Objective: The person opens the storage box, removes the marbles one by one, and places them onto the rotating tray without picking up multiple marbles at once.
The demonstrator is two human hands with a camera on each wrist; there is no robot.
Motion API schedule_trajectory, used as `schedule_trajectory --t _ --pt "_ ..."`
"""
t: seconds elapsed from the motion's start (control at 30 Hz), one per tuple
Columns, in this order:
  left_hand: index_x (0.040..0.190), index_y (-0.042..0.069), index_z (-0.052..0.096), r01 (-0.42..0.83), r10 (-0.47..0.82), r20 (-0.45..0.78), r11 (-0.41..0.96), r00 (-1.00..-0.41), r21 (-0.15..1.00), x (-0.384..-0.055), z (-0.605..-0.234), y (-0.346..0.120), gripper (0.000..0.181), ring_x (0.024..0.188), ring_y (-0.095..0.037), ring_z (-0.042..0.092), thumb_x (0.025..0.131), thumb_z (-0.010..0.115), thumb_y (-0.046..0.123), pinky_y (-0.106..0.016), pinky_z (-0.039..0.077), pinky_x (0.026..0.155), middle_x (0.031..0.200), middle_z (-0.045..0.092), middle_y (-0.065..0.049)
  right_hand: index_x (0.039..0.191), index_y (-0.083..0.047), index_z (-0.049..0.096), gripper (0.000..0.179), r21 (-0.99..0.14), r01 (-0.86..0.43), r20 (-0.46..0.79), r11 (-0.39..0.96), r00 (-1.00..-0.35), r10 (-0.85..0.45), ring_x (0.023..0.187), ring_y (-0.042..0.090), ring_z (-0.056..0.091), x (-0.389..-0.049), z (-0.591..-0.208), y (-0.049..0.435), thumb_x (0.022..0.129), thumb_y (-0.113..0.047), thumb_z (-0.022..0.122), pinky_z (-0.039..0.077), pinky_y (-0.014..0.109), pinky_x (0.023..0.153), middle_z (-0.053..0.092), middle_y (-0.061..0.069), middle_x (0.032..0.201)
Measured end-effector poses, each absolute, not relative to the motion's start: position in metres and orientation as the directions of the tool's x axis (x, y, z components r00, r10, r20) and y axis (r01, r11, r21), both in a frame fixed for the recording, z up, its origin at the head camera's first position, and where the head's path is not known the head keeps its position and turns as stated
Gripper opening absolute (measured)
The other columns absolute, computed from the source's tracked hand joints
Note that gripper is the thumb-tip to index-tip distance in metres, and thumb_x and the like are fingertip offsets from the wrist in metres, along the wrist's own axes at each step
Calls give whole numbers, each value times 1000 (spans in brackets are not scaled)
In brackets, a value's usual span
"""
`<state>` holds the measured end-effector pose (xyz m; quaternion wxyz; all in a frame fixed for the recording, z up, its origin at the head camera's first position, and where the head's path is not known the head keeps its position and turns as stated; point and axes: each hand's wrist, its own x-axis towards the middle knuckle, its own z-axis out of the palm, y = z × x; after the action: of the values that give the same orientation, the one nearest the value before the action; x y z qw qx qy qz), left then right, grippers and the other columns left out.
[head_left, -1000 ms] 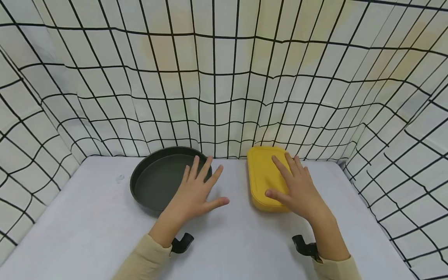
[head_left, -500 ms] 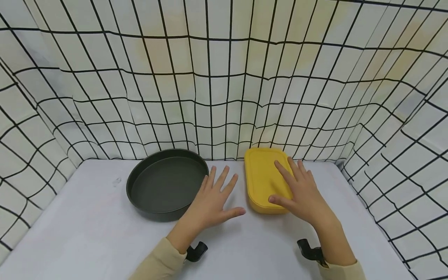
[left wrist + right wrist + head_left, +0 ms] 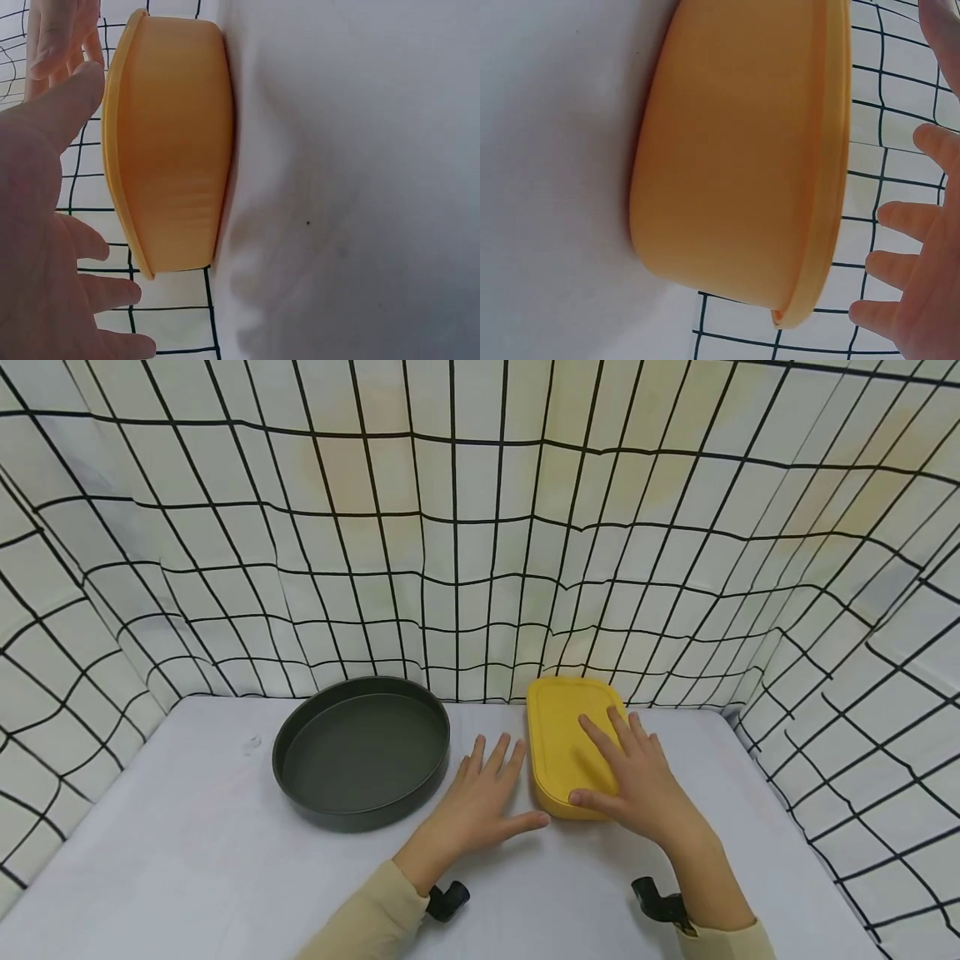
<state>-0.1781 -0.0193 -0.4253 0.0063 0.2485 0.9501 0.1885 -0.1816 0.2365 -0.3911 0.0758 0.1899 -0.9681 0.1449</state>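
Note:
A yellow lidded box (image 3: 564, 752) lies on the white table toward the back right. Over its right part hovers my right hand (image 3: 637, 785), fingers spread; in the right wrist view the fingers (image 3: 900, 266) stand apart from the box's lid edge. My left hand (image 3: 480, 802) is spread out just left of the box's near corner, holding nothing. In the left wrist view the box's side wall (image 3: 176, 142) shows, with the left thumb (image 3: 79, 94) close to its lid rim; whether they touch I cannot tell. A round dark green pan (image 3: 360, 760) lies to the left of my left hand.
The white table (image 3: 187, 860) is bounded at the back and sides by a black wire grid (image 3: 457, 581) over pale cloth. The box and pan both lie near the back grid. A black wrist mount (image 3: 448, 902) juts from my left sleeve, another (image 3: 656, 902) from the right.
My left hand has moved right and a little nearer, from over the pan's right edge to beside the yellow box. The right hand stays about where it was; pan and box have not moved.

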Motion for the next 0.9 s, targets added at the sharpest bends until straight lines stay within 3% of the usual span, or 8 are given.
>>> schedule_trajectory --t 0.63,0.9 --pt "158 9 22 412 410 67 869 -909 274 -199 -438 -3 117 147 -55 8 77 48 88 -71 16 112 164 16 -22 157 -33 28 101 -234 -395 148 888 -917 -369 147 55 10 -183 -406 233 74 -74 69 12 76 108 18 22 163" --pt "160 17 19 402 397 66 890 -915 215 -203 -445 5 113 147 -55 7 76 48 88 -72 14 112 163 15 -23 155 -33 35 99 -223 -397 105 890 -918 -383 147 54 11 -184 -411 233 72 -68 76 13 76 109 21 20 163"
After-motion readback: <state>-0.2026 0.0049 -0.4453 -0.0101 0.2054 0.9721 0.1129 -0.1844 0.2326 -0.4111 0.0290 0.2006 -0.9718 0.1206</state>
